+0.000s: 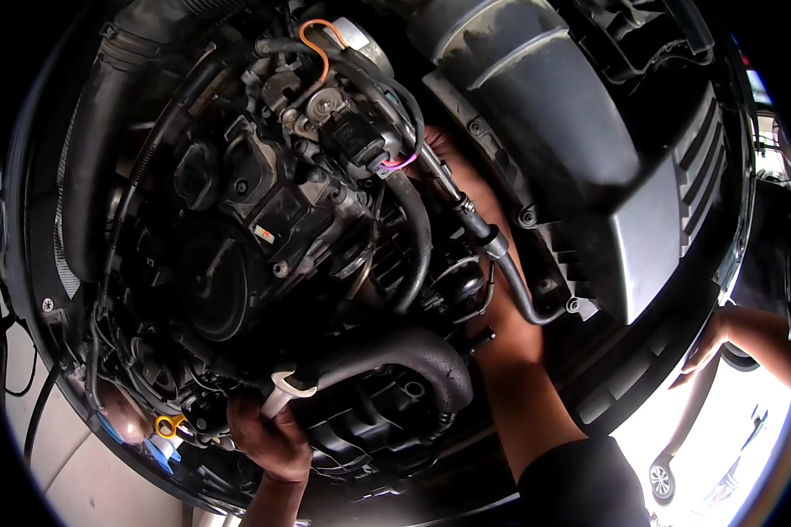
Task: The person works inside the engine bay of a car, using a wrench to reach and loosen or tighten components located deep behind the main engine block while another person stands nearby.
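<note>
My left hand is closed round the handle of a light-coloured open-end wrench. The wrench's forked head points up beside a thick black hose at the near side of the engine. My right arm reaches deep into the engine bay, past a metal pipe and a thin black hose. Only the back part of my right hand shows, next to a black connector block with pink and purple wires. Its fingers are hidden behind the pipe and engine parts.
A large grey-black air intake housing fills the right of the bay. At the lower left are a yellow dipstick ring and a blue cap. Another person's hand rests near the car's edge at the right. An orange wire loop stands up at the back.
</note>
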`<action>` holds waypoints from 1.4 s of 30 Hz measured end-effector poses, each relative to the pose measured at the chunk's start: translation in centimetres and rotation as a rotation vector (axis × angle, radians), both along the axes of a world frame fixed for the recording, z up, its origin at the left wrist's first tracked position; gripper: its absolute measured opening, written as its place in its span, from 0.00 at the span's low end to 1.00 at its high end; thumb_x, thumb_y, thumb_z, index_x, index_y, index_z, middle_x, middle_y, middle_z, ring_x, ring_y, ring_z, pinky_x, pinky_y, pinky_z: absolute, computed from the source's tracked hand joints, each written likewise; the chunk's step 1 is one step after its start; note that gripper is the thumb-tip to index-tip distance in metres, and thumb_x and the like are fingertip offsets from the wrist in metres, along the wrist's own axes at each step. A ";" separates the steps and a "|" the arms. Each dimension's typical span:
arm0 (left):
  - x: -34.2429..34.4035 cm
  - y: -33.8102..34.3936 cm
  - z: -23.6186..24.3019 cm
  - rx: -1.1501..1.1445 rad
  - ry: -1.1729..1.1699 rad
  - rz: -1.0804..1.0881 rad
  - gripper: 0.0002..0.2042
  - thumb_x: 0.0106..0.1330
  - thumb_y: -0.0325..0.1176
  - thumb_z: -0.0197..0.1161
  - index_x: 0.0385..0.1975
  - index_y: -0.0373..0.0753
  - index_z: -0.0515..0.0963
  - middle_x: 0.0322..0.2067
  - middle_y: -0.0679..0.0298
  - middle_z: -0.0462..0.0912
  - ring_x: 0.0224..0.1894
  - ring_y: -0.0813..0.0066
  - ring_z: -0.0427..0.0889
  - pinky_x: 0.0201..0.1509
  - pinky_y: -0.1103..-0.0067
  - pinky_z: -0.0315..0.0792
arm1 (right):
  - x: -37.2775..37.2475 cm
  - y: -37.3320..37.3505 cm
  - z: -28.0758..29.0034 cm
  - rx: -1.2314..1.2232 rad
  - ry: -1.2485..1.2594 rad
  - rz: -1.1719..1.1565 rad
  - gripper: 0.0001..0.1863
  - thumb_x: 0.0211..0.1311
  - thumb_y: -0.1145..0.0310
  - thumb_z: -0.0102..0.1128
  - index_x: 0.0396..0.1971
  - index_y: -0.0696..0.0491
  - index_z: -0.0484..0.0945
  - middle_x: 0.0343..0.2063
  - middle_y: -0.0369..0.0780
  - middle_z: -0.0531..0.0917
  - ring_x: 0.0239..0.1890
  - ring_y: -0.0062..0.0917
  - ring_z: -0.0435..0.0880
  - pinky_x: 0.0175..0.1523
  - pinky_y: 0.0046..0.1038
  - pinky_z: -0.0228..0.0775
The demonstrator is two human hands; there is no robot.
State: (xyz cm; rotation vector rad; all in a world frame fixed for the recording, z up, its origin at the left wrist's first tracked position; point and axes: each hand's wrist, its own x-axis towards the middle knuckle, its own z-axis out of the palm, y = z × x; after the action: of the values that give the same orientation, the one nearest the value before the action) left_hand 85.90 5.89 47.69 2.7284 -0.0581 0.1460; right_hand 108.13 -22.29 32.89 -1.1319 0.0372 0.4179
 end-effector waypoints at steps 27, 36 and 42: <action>-0.7 -0.3 0.4 -0.099 0.010 0.070 0.15 0.74 0.38 0.57 0.47 0.31 0.71 0.40 0.59 0.80 0.43 0.72 0.77 0.51 0.76 0.69 | -0.6 -0.3 -5.4 -0.009 -0.301 -0.042 0.13 0.58 0.62 0.73 0.33 0.53 0.79 0.14 0.31 0.74 0.16 0.14 0.70 0.21 0.19 0.59; 0.0 -0.7 0.2 -0.128 -0.023 0.128 0.14 0.73 0.34 0.57 0.48 0.28 0.74 0.41 0.57 0.81 0.43 0.71 0.78 0.53 0.77 0.69 | -1.7 -1.6 -4.0 -0.097 -0.308 -0.109 0.14 0.58 0.62 0.73 0.35 0.54 0.79 0.14 0.31 0.74 0.15 0.14 0.71 0.21 0.19 0.59; -0.3 -0.7 0.1 -0.161 -0.049 0.104 0.12 0.72 0.31 0.60 0.45 0.27 0.74 0.36 0.50 0.80 0.38 0.65 0.80 0.45 0.74 0.74 | -2.3 -0.5 -4.2 -0.104 -0.284 -0.125 0.14 0.59 0.63 0.72 0.37 0.54 0.79 0.14 0.31 0.74 0.15 0.14 0.71 0.21 0.19 0.59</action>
State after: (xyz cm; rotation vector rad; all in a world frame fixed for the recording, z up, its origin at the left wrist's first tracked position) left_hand 85.56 5.16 47.82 2.5674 0.0790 0.2362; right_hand 105.88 -22.83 28.73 -1.2747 -0.1198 0.1421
